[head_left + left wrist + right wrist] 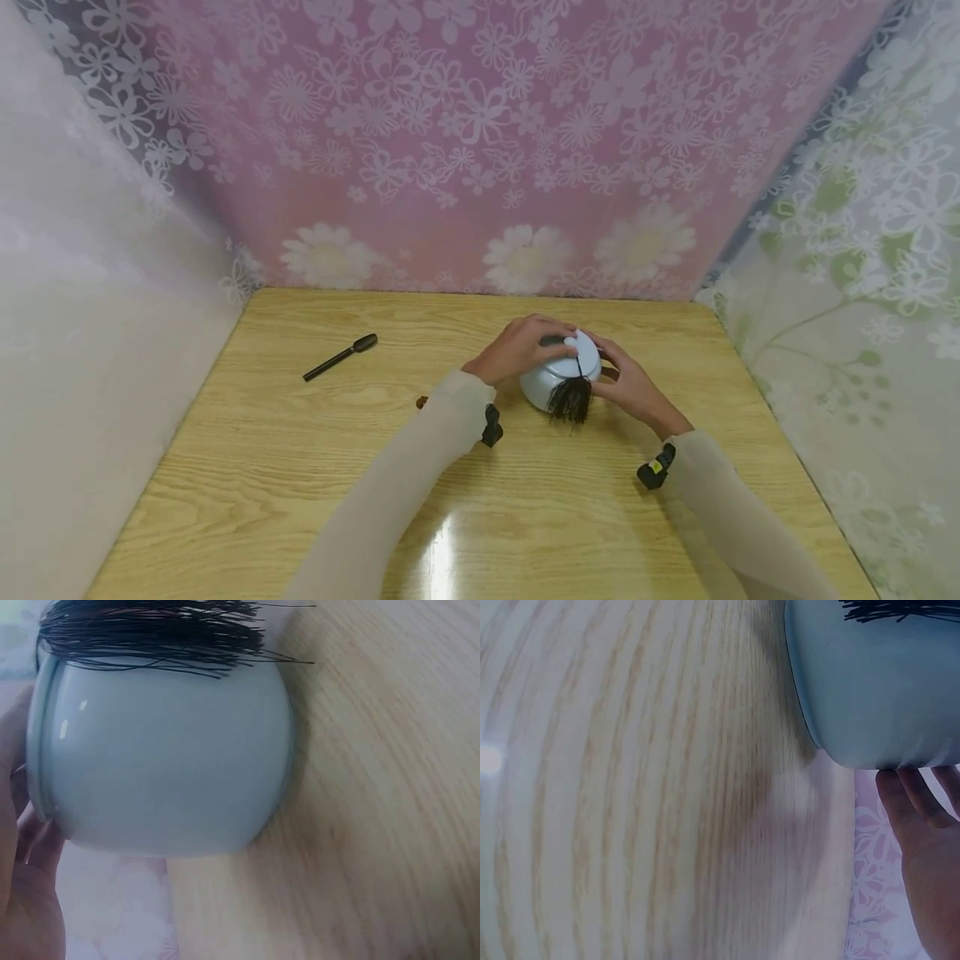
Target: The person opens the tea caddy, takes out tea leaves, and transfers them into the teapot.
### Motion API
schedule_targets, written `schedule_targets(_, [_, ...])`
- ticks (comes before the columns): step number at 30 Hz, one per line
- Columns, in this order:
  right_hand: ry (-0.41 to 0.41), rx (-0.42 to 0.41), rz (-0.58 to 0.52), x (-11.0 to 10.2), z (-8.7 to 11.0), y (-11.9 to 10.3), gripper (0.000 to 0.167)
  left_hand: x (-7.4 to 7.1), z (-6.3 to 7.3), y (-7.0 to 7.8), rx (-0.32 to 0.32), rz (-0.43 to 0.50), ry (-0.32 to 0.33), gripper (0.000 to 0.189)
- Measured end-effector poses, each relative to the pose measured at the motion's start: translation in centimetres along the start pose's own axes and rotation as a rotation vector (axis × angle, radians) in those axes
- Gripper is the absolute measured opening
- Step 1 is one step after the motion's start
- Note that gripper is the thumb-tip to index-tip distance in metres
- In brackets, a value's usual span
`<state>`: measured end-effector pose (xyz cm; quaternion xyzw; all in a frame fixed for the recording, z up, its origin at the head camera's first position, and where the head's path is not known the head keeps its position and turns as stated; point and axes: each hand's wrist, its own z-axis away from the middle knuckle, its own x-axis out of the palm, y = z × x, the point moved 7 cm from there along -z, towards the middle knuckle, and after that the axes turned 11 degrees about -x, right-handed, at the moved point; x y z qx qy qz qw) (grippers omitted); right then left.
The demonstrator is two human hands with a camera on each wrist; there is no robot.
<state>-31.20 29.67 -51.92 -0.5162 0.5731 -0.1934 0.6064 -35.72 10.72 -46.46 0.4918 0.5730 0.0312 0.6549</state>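
Note:
A rounded pale blue jar (pixel 540 392) stands on the table with its lid (pixel 588 357) on top. A black tassel (pixel 570 402) hangs from the lid down the near side. My left hand (pixel 519 348) grips the lid from the left, thumb on top and fingers at the far edge. From the right, my right hand (pixel 636 385) holds the jar, its fingers curved around the far side and thumb at the near side. In the right wrist view, the fingertips touch the jar's wall (pixel 885 697). The left wrist view shows the jar upright under the tassel.
A dark, long-handled scoop (pixel 341 358) lies on the wooden table (pixel 247 467) to the left. Beside my left sleeve, a small brown object (pixel 422 402) is mostly hidden. Floral curtains (pixel 487 150) border the table at the back and sides.

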Motion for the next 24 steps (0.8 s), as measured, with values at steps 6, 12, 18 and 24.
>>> schedule_targets(6, [-0.029,-0.018,-0.042,-0.5,0.2,0.0,0.084,0.0,-0.2,0.2,0.000,0.004,-0.025,0.046])
schedule_targets(12, [-0.028,-0.032,-0.113,-1.8,0.6,-0.3,0.071,-1.4,0.9,-0.9,-0.039,0.029,0.002,0.039])
schedule_targets(18, [0.029,-0.044,0.056,-4.4,0.7,-0.8,0.051,-5.3,3.1,-3.8,-0.135,0.119,0.036,0.036])
schedule_targets(24, [0.052,-0.039,0.166,-6.4,0.7,-1.8,0.050,-10.4,6.1,-7.4,-0.227,0.038,0.103,0.037])
